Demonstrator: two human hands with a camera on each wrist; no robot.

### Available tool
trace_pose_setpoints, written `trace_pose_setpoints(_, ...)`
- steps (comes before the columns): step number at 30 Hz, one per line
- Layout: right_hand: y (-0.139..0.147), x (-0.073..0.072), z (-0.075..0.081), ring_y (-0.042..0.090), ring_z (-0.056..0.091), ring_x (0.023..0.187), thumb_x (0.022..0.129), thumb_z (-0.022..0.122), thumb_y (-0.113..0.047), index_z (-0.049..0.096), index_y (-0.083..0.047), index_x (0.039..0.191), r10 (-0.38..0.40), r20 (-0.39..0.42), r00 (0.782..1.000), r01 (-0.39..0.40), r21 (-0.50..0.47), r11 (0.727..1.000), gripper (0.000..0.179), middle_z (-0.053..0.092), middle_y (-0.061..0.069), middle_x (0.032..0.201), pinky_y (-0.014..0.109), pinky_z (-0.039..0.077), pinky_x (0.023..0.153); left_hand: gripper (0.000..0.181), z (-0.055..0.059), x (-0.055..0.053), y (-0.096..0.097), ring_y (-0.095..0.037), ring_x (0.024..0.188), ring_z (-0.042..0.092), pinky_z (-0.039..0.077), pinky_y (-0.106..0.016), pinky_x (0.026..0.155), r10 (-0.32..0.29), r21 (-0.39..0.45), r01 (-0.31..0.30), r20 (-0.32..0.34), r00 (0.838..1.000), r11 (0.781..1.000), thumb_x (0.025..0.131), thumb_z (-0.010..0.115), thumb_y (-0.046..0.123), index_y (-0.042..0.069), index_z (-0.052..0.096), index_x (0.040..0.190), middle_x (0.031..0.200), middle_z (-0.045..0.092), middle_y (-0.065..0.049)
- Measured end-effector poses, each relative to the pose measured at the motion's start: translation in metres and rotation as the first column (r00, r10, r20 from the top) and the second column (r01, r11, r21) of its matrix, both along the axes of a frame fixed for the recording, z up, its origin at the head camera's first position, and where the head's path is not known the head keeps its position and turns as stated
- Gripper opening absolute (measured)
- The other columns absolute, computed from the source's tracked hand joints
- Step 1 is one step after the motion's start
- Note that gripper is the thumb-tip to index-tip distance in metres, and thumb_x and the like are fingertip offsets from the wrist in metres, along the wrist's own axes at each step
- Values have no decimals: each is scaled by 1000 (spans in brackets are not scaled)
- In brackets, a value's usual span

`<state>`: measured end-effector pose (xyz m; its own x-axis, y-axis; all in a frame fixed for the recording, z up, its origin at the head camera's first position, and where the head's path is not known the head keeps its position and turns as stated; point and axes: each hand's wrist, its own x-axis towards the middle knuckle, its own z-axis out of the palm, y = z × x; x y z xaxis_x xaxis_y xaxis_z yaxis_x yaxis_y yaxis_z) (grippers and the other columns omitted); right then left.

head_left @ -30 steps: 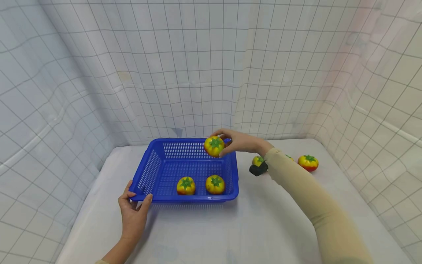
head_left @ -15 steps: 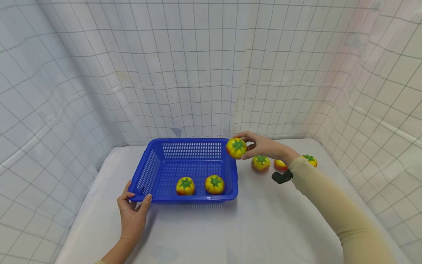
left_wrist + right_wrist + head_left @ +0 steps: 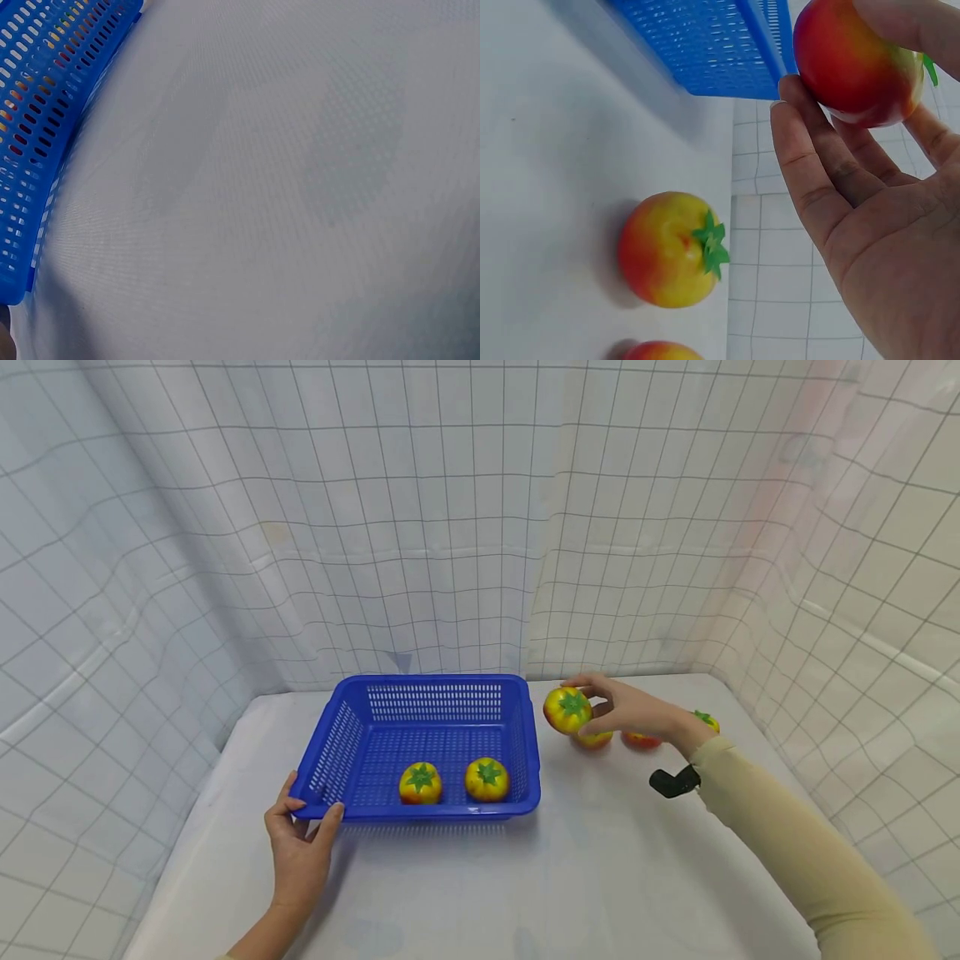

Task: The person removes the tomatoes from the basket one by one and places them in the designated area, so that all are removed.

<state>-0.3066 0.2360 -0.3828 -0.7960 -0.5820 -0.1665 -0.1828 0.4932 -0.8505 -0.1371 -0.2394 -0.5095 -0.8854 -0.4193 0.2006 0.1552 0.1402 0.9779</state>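
Observation:
My right hand [image 3: 633,710] holds a yellow-and-red tomato [image 3: 567,710] with a green leafy top, pinched between thumb and fingers. It hangs in the air just right of the blue plastic basket [image 3: 431,812]. In the right wrist view the held tomato [image 3: 855,71] shows its red side, close to the basket wall [image 3: 705,49]. With thumb and fingers my left hand [image 3: 300,860] grips the basket's near left corner. Two tomatoes, one [image 3: 421,783] left of the other [image 3: 487,780], lie inside along the near wall. The left wrist view shows mostly tablecloth and perforated basket wall [image 3: 52,97].
Right of the basket, tomatoes stand in a row on the white table [image 3: 600,877]: one [image 3: 595,741] partly behind my hand, another [image 3: 642,741], and a third [image 3: 707,721] beyond my wrist. Gridded white curtains [image 3: 450,527] surround the table. A black strap piece [image 3: 673,782] sits at my right wrist.
My right hand has carried the tomato from above the basket's right end out to the right and slightly lower. The left hand stays on the basket corner.

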Motion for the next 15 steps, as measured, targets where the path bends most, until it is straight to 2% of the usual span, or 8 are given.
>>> trace_pose_setpoints(5, 12, 9, -8, 31, 58, 123, 86, 83, -31, 45, -33, 147, -27, 9, 1000, 27, 9, 1000, 71, 47, 9, 147, 49, 42, 106, 44, 0, 0, 0, -35, 139, 38, 43, -7, 89, -3, 3, 3, -2, 1000, 1000, 101, 66, 13, 15, 26, 120, 167, 16, 11)
trace_pose_setpoints(15, 29, 23, -25, 33, 56, 122, 86, 84, -28, 46, -33, 147, -52, 63, 997, 50, 30, 998, 72, 45, 11, 148, 49, 48, 101, 44, -2, -2, 0, -29, 135, 41, 45, -8, 89, -1, 32, 2, -26, 1000, 1000, 100, 66, 9, 14, 27, 119, 167, 17, 7)
